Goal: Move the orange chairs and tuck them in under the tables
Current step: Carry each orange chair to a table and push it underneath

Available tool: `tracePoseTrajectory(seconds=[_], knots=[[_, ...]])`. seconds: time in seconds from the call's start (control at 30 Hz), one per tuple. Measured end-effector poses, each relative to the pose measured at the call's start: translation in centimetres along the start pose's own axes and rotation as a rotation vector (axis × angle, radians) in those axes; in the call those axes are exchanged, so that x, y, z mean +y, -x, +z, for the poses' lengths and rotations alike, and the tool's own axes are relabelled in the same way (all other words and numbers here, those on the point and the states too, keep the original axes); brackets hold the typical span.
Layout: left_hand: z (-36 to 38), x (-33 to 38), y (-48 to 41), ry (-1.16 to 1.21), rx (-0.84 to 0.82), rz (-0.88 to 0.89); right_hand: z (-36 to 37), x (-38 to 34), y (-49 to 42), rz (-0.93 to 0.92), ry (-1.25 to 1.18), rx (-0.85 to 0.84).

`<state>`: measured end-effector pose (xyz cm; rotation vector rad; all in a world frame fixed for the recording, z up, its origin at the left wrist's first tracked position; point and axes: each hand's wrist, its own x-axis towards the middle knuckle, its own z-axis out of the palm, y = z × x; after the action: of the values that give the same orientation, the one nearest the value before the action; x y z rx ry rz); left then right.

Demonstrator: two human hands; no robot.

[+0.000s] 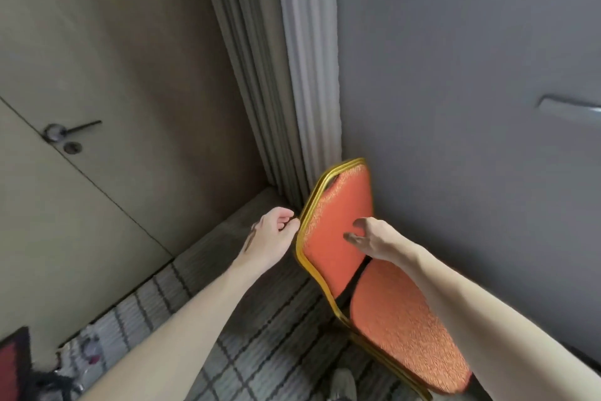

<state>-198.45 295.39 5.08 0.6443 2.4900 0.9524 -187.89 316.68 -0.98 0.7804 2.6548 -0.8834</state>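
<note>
An orange chair [338,205] with a gold metal frame stands in a corner against a grey wall; it looks like a stack of two or three, as several gold rims show at the back edge. My left hand [273,231] is just left of the backrest's gold rim, fingers curled and close to it, holding nothing. My right hand [367,236] hovers in front of the orange backrest with fingers spread and bent, apart from the fabric. The orange seat [409,322] lies under my right forearm.
A beige door [65,173] with a dark lever handle [73,131] is at the left. A ribbed grey door frame [292,75] runs up the corner. A grey wall [471,75] is right of the chair. The carpet [260,335] is checked grey. Dark and red objects [19,368] lie bottom left.
</note>
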Motion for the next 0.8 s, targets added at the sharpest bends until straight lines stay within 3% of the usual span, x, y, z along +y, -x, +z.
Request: tracePoseTrajectory(seconds=[0.1,0.27,0.5,0.63,0.7,0.8], knots=[[-1.0,1.9,-7.2,-0.106,-0.057,0.109,-2.7,-0.2,-3.6,0.005,-0.011,0.003],[2.1,4.5,-19.5,-0.433,-0.294,0.391,-4.9,1.6,-8.8,0.119,-0.071,0.056],[8.3,6.8,-34.6,-0.632,-0.587,0.915,-3.3,3.9,-12.0,0.556,-0.300,0.140],[10.2,7.5,-38.9,-0.758,-0.740,1.213,-2.1,0.7,-11.8,0.800,-0.498,0.266],[10.1,7.2,-39.5,-0.863,-0.874,1.402,-1.4,-2.6,-12.4,0.872,-0.583,0.313],[10.0,5.9,-38.9,-0.873,-1.036,1.548,0.0,-6.9,-13.8,0.887,-0.713,0.374]])
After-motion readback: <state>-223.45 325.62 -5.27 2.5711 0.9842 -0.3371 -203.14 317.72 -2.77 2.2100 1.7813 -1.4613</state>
